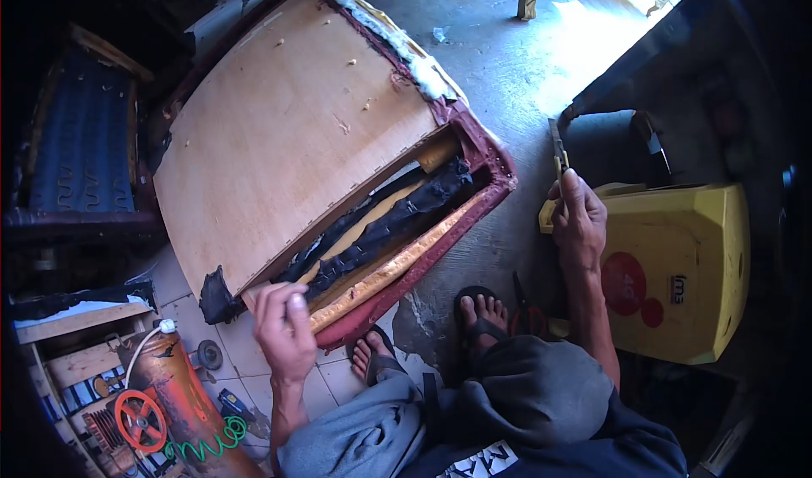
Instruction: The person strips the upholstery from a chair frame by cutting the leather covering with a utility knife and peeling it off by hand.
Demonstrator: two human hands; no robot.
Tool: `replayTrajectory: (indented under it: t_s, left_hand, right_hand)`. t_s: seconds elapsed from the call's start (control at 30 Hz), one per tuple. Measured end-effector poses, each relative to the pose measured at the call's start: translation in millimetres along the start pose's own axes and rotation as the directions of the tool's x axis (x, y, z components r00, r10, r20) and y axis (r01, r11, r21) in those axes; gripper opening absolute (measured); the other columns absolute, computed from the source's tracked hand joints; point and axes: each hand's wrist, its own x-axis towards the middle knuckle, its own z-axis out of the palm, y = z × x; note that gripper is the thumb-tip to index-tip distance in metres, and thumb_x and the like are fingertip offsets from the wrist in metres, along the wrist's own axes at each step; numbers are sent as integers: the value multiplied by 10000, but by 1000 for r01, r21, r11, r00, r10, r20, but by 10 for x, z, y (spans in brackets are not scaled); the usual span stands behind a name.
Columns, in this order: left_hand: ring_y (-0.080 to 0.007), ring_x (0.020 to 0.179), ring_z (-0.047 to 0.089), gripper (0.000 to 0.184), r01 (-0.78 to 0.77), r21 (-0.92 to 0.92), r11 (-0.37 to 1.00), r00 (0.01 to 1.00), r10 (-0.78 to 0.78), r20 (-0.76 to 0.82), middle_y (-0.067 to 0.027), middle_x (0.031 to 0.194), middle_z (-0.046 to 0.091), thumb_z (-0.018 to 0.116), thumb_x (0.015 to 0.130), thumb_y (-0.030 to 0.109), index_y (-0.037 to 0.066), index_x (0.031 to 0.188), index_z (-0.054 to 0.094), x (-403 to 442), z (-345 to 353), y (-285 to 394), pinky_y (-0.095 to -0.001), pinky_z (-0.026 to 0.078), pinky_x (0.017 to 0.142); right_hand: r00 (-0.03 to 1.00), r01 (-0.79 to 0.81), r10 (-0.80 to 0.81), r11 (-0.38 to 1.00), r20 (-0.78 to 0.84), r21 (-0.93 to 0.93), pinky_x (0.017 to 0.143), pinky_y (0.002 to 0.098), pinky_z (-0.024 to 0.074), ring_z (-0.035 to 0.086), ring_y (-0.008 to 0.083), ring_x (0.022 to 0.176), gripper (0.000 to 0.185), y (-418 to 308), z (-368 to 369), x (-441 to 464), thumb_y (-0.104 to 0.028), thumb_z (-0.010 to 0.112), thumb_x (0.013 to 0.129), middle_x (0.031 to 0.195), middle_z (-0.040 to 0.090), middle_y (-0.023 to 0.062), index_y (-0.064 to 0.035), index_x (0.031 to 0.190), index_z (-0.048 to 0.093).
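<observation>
My left hand (pixel 286 330) is closed on the lower corner of an upholstered furniture frame, its thumb raised. A plywood panel (pixel 288 114) covers much of the frame, and dark red upholstery (pixel 486 152) wraps its edge. Torn black fabric (pixel 397 216) and a wooden rail (pixel 397 262) show in the open gap. White padding (pixel 397 42) runs along the upper right edge. To the right of the frame, my right hand (pixel 579 220) holds a narrow blade-like tool (pixel 558 148) upright, apart from the frame.
A yellow plastic box (pixel 677 266) stands at the right. Scissors (pixel 529 313) lie by my foot. An orange compressor tank (pixel 173 393) with a green coiled hose (pixel 207 448) is at lower left. A spring seat frame (pixel 85 140) stands at the left.
</observation>
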Motion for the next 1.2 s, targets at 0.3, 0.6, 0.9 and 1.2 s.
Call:
replayTrajectory:
  t_s: [0.3,0.6,0.9,1.2]
  left_hand:
    - [-381,1091,632,353,-487,-7,873,695,393,602,-187,1170,657,720,948,197,-18,1225,671,888,683,1174,-471,510,969]
    - [-429,1010,642,564,-401,278,873,728,119,675,-235,1070,656,765,952,354,-41,1278,529,868,1231,1297,-502,528,854]
    - [-483,863,697,311,-154,222,963,840,9,543,-249,918,690,771,922,134,15,1085,535,806,1416,1204,-531,549,728]
    - [-323,722,749,342,-112,238,965,931,18,366,-160,838,739,867,850,207,27,1050,656,679,1257,1280,-402,571,635]
  right_hand:
    - [987,-139,138,990,-86,-6,528,241,296,384,23,562,370,609,-293,-82,-371,521,1132,638,429,-81,-51,1033,680]
    - [967,-251,244,958,69,140,516,254,295,376,35,547,444,1145,-419,240,-461,508,1128,636,416,-84,-61,995,646]
    - [733,-669,362,535,575,516,934,383,568,717,199,1026,489,3332,572,803,-468,456,1131,1166,751,102,-50,1275,665]
    - [711,-623,357,-80,606,778,1089,466,534,667,279,1235,446,2855,1021,135,-353,477,1075,1358,692,125,-57,1369,635]
